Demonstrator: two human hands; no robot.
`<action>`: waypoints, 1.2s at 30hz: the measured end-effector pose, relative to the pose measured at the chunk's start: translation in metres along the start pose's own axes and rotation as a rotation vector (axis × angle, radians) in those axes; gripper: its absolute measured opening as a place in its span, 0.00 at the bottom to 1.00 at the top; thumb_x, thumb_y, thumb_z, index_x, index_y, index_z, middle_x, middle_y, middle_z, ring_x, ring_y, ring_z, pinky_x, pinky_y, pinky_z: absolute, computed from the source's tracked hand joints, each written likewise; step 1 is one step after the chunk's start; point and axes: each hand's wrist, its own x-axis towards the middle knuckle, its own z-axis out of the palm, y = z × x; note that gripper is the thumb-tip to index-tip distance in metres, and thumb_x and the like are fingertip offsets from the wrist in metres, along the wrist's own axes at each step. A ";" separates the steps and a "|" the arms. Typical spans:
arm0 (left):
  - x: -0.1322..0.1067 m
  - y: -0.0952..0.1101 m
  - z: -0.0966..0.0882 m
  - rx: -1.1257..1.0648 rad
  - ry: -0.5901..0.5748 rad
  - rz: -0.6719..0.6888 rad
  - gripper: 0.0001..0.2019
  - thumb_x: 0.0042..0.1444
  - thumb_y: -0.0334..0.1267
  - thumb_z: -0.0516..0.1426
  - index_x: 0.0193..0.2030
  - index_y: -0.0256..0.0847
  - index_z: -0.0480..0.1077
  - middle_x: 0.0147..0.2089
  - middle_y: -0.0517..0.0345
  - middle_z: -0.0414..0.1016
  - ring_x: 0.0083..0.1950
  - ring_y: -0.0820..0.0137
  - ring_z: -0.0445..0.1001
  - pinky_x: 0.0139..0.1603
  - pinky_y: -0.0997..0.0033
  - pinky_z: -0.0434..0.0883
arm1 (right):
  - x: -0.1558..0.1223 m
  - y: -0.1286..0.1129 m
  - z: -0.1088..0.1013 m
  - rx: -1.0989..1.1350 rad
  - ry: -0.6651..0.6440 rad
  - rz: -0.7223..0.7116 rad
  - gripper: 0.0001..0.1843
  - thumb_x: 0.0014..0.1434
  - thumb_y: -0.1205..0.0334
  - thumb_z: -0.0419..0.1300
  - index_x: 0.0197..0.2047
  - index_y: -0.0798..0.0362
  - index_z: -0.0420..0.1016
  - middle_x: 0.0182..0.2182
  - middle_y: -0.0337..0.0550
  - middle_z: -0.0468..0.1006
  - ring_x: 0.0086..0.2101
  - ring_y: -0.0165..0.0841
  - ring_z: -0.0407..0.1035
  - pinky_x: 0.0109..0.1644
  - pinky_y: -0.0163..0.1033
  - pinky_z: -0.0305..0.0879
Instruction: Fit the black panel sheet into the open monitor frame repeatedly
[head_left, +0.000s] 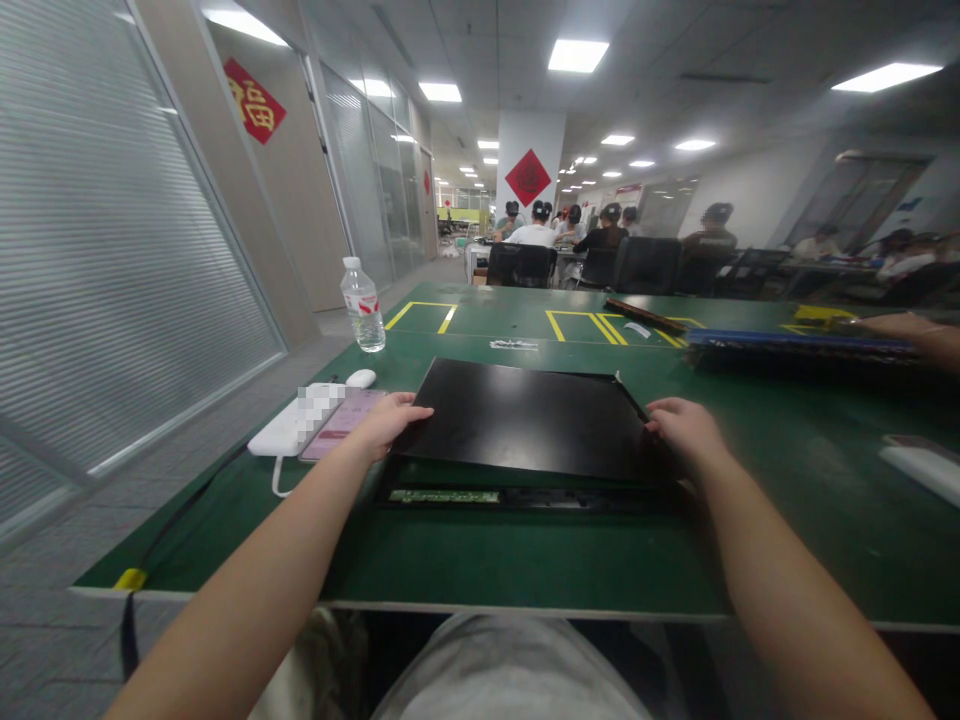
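A thin, glossy black screen panel is held over the green table in front of me. My left hand grips its left edge, thumb on top and the other fingers partly hidden underneath. At the right edge, my right hand is closed with its fingers on the panel's rim. Just below the panel's near edge lies a long black strip with a green circuit board at its left part. Whether this strip is joined to the panel cannot be made out.
Left of the panel are a phone, a white power bank with a cable, a white mouse and a water bottle. A dark strip and a blue-edged stack lie far right, near another person's arm.
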 end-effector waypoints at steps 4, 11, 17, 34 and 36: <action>-0.002 0.001 0.003 0.052 0.013 -0.005 0.15 0.35 0.29 0.70 0.31 0.37 0.72 0.25 0.54 0.79 0.24 0.66 0.77 0.22 0.73 0.71 | -0.002 -0.002 -0.001 -0.040 0.016 -0.010 0.14 0.48 0.64 0.60 0.39 0.50 0.81 0.28 0.43 0.82 0.29 0.35 0.72 0.31 0.37 0.61; -0.011 0.008 0.012 0.155 0.102 -0.026 0.15 0.42 0.26 0.66 0.38 0.37 0.71 0.27 0.58 0.79 0.27 0.67 0.78 0.27 0.73 0.74 | -0.003 -0.004 -0.001 -0.176 0.004 -0.061 0.17 0.50 0.61 0.59 0.43 0.50 0.82 0.31 0.44 0.82 0.32 0.37 0.73 0.34 0.38 0.62; -0.014 0.010 0.015 0.228 0.152 -0.029 0.16 0.44 0.26 0.66 0.40 0.38 0.69 0.30 0.57 0.79 0.35 0.62 0.81 0.35 0.68 0.77 | -0.001 -0.002 0.000 -0.276 -0.003 -0.161 0.17 0.52 0.59 0.57 0.43 0.49 0.83 0.32 0.44 0.82 0.34 0.38 0.73 0.35 0.39 0.62; -0.011 0.006 0.012 0.297 0.141 -0.024 0.17 0.47 0.27 0.65 0.43 0.38 0.67 0.30 0.59 0.79 0.31 0.65 0.80 0.32 0.70 0.76 | -0.006 -0.006 -0.002 -0.354 -0.039 -0.246 0.16 0.53 0.57 0.58 0.41 0.47 0.84 0.31 0.43 0.81 0.32 0.37 0.72 0.35 0.38 0.62; -0.010 0.005 0.012 0.294 0.147 -0.020 0.18 0.46 0.27 0.66 0.43 0.38 0.67 0.30 0.59 0.79 0.31 0.65 0.80 0.32 0.70 0.75 | -0.004 -0.004 -0.001 -0.344 -0.033 -0.245 0.16 0.52 0.58 0.58 0.40 0.48 0.84 0.31 0.43 0.81 0.33 0.37 0.72 0.35 0.38 0.62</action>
